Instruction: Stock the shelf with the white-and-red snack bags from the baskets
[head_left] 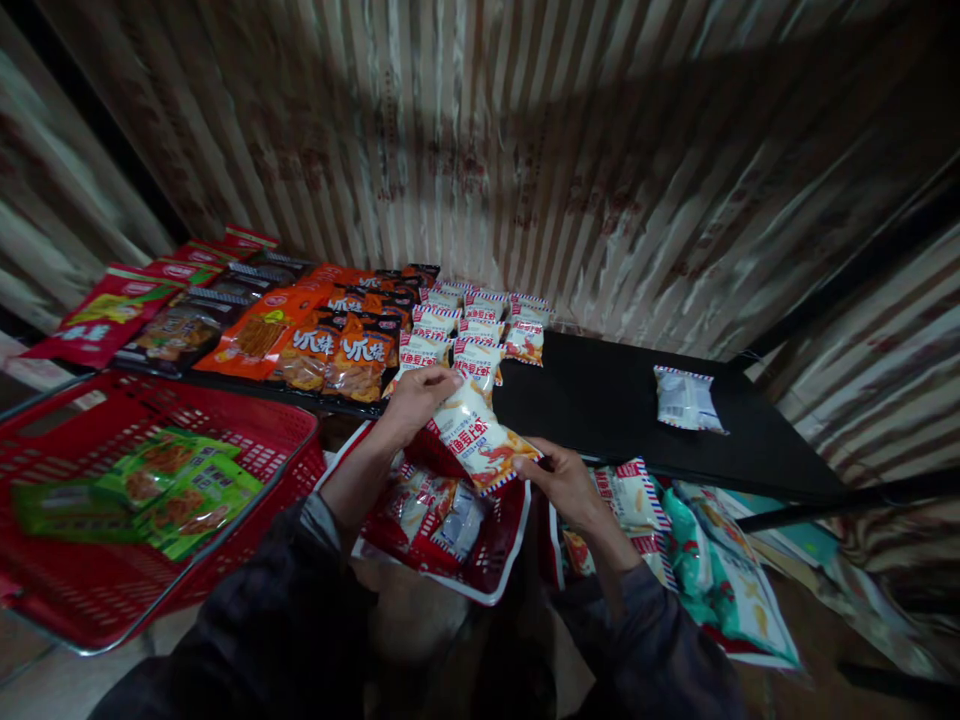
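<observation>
Between my two hands is a white snack bag with red lettering and orange pictures, held tilted above a red basket. My left hand is closed on its upper left edge, thumb on top. At the lower right corner, my right hand pinches the same bag. Just behind it, rows of matching white snack bags lie on the black shelf. Below, the red basket with a white rim holds several more white bags.
Left on the shelf are orange bags, dark packets and red bags. A lone white bag lies right. A large red basket with green packets stands lower left; teal-and-white bags lie lower right. Striped sheeting hangs behind.
</observation>
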